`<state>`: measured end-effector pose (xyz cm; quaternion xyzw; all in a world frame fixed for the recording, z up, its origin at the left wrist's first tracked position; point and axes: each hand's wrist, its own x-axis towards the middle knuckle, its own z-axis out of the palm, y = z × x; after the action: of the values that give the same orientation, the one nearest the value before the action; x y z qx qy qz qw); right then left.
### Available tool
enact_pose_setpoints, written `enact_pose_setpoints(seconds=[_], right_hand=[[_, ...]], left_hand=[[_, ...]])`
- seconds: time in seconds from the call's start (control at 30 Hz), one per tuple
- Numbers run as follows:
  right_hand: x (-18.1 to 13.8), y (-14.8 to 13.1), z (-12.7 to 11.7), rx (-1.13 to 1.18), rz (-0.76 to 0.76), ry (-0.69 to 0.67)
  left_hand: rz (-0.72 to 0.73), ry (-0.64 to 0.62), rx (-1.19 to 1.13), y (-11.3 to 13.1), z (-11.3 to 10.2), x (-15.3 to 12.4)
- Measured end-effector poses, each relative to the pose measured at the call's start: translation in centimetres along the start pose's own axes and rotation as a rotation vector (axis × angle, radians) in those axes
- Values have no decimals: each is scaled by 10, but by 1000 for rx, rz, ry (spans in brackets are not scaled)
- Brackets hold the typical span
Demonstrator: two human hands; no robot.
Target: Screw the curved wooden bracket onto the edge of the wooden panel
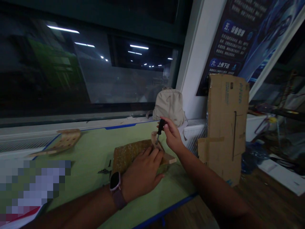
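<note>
Head view: wooden piece (169, 159) mostly under left hand (143, 173), tip of screwdriver (159, 128) indistinct.

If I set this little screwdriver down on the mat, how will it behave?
Probably light: the right hand holds the screwdriver in a loose pinch. Its rounded black handle looks apt to roll on the flat green mat. The thin shaft seems stiff.

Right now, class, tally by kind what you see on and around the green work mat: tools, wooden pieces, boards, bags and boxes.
Black-handled screwdriver, in the right hand: 1
Pale wooden pieces, one at the screwdriver tip, one with holes at the left: 2
Brown speckled board, under the left hand: 1
Beige fabric backpack: 1
Brown cardboard box: 1
Total: 6
</note>
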<state>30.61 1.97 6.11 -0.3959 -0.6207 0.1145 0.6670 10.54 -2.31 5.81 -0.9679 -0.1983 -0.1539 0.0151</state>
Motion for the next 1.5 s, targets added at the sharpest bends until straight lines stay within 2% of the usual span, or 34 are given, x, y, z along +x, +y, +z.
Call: enact_pose_setpoints(seconds=[0.07,0.13,0.3,0.43,0.57,0.63,0.77,0.87,1.0,1.07,1.3,1.37,1.5], right_hand=[[-1,-1,2,82,18,-95],[-2,0,5,133,34,-120],[-4,1,5,-71,-48,68],[-5,-3,0,-109,-162,20],[-5,-2,3,68,-66,-37],[-5,1,4,106,-10,5],[-5,4,3,-20,-25,142],[-6,0,0,-52,-60,57],[-8,-6,-1,60,-63,-134],[-8,-6,0,84,-38,-176],[-6,-1,-4,-106,-31,37],[-6,-3,-5,-124,-64,16],[-7,-8,-4,-38,-97,-114]], left_hand=[[-4,0,4,-1,2,0],[-10,-5,8,-1,3,1],[-18,-14,5,0,1,1],[-16,-16,-5,1,-1,1],[-18,-17,-20,1,-2,1],[-18,-19,-24,2,-2,1],[-28,-37,-23,2,-1,1],[-30,-41,-11,3,-1,0],[-30,-37,1,3,-2,-1],[-29,-40,9,3,-1,-1],[-15,-21,59,3,4,-4],[0,-9,65,2,4,-4],[1,2,62,1,3,-5]])
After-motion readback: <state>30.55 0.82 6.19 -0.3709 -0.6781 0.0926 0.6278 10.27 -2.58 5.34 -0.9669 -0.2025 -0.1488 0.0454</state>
